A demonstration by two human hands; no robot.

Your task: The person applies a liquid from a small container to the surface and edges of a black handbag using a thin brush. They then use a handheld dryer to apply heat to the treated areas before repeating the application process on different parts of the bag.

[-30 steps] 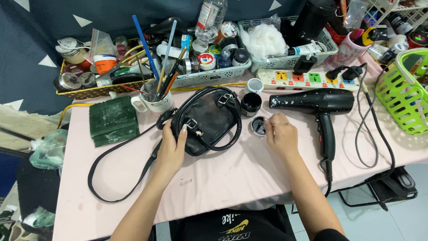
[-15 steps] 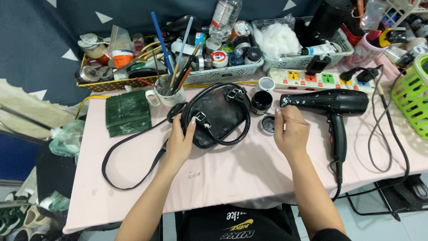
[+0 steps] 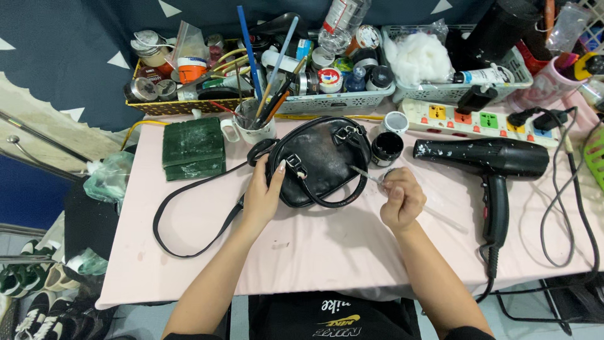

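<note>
Two hands: left hand [image 3: 263, 195] steadying handbag [image 3: 321, 160]; right hand [image 3: 401, 200] pinching brush [image 3: 365, 174]

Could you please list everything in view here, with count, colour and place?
bag: one, black, table centre, strap trailing left
table: one, pink
dryer: one, black, right of bag
power strip: one, white, behind dryer
jar: one, black, open, beside bag
mug: one, white, holding brushes
green block: one, left of bag
baskets: several, back edge, full of pots and bottles
cotton: one white wad, in back basket
left hand: on bag
right hand: holds thin brush near bag
</note>
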